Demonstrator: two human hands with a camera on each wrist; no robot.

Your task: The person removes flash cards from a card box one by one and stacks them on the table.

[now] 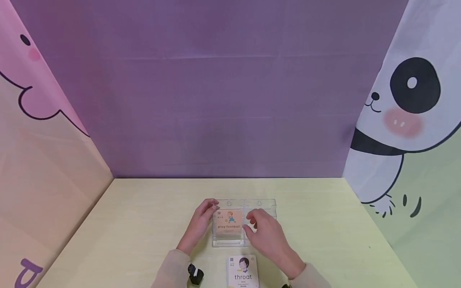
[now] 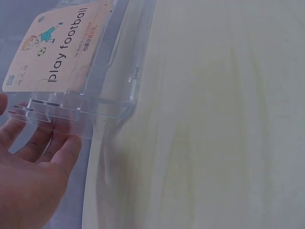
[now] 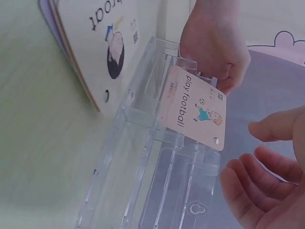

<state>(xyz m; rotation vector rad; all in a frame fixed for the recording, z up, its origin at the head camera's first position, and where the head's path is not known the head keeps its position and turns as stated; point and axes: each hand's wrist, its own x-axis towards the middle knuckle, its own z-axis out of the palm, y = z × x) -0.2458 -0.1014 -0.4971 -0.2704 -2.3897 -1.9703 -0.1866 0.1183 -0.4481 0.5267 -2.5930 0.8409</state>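
A clear plastic box (image 1: 225, 243) with two side-by-side compartments lies on the table. Its left compartment holds a pale orange "play football" card (image 1: 229, 221), tilted in the right wrist view. At the box's left side my left hand (image 1: 200, 224) grips the edge, its fingers (image 2: 50, 148) behind the clear wall in the left wrist view. My right hand (image 1: 266, 234) hovers over the right compartment with loosely bent fingers and nothing between them. Nearer to me lies a stack of cards (image 1: 243, 272) with a "throat" card on top; its lower end runs out of the head view.
The pale wooden table (image 1: 144, 216) meets a purple cloth wall (image 1: 223, 100) at the back. Printed cloth panels stand at the left and at the right, the right one with a panda (image 1: 396, 120). A small black object (image 1: 195, 275) is by my left sleeve.
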